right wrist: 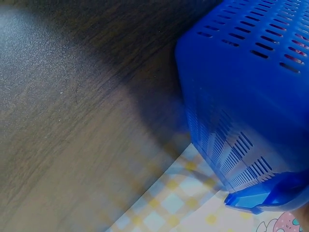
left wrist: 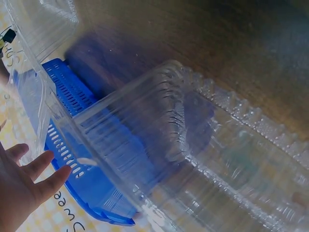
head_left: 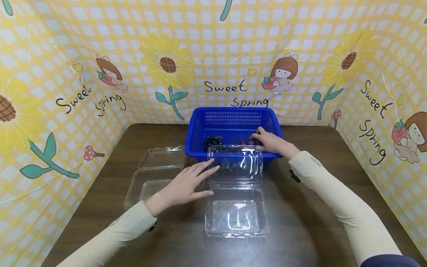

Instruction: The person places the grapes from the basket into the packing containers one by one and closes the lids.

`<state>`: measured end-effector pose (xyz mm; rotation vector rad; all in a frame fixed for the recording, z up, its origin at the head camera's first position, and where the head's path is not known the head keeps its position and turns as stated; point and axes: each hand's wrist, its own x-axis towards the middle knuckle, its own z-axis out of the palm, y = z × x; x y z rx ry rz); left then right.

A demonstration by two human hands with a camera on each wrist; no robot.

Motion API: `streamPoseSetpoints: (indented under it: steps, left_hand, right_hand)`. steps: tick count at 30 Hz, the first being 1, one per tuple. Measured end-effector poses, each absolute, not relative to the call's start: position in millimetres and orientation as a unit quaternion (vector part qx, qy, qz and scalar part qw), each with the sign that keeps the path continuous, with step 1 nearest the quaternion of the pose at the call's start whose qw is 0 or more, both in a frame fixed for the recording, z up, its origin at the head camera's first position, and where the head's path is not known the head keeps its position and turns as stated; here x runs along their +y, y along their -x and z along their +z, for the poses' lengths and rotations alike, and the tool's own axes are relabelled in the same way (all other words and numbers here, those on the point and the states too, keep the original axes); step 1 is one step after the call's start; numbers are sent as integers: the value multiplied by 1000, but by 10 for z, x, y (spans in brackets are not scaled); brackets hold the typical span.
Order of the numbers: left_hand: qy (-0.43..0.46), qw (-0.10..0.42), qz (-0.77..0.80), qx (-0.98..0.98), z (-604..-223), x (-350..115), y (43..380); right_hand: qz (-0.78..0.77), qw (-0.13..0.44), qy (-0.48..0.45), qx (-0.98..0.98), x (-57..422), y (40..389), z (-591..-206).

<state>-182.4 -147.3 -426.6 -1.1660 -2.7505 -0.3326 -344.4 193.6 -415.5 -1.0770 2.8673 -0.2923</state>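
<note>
A blue plastic basket stands at the back of the table. Inside it lie a bunch of black grapes and some dark red, round fruit. My right hand reaches over the basket's right front rim, its fingers down at the red fruit; I cannot tell whether they grip it. In front of the basket a clear hinged plastic box lies unfolded, its lid leaning up at the basket's front. My left hand is beside that box with fingers straight, fingertips at the lid's left edge.
A second clear plastic box lies unfolded on the brown table, left of the first and partly behind my left hand. A yellow checked cloth with printed flowers and lettering hangs around the table's back and sides.
</note>
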Motion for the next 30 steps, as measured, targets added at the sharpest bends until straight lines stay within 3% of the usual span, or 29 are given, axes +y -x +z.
streamPoseSetpoints:
  steps: [30]
  left_hand:
    - [388, 47, -106, -914, -4311, -1469, 1750]
  right_hand:
    - [-115, 2, 349, 930, 1956, 3443, -4167]
